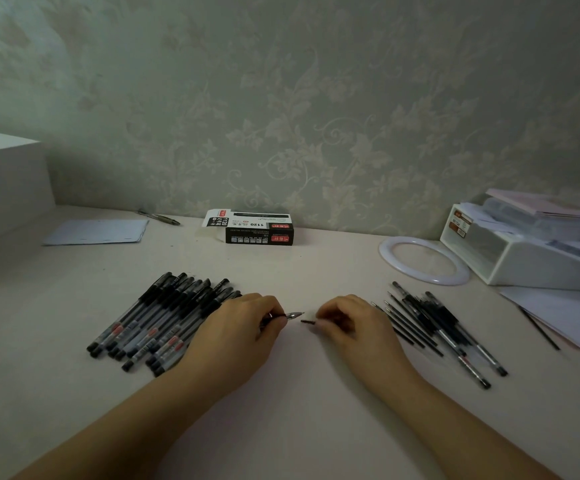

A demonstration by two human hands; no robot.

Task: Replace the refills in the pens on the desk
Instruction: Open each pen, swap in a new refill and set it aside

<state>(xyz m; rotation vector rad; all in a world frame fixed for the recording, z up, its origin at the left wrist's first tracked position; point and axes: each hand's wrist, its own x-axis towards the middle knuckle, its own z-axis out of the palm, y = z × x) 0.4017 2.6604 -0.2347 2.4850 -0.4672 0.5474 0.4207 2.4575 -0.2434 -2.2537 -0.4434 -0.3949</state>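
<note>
My left hand [243, 327] is closed around a pen whose metal tip [296, 315] pokes out to the right. My right hand [347, 323] pinches a thin dark refill [307, 321], its end a short gap from the pen tip. Left of my hands lies a row of several capped black gel pens [163, 320] on the pale desk [281, 393]. To the right sits a loose heap of pens and bare refills [434, 327].
A black-and-white pen box [259, 230] lies open at the back by the wall. A white ring [423, 259], a white organiser [524, 247] and papers [558, 313] crowd the right side. A paper sheet [98, 232] and a lone pen [160, 217] lie back left.
</note>
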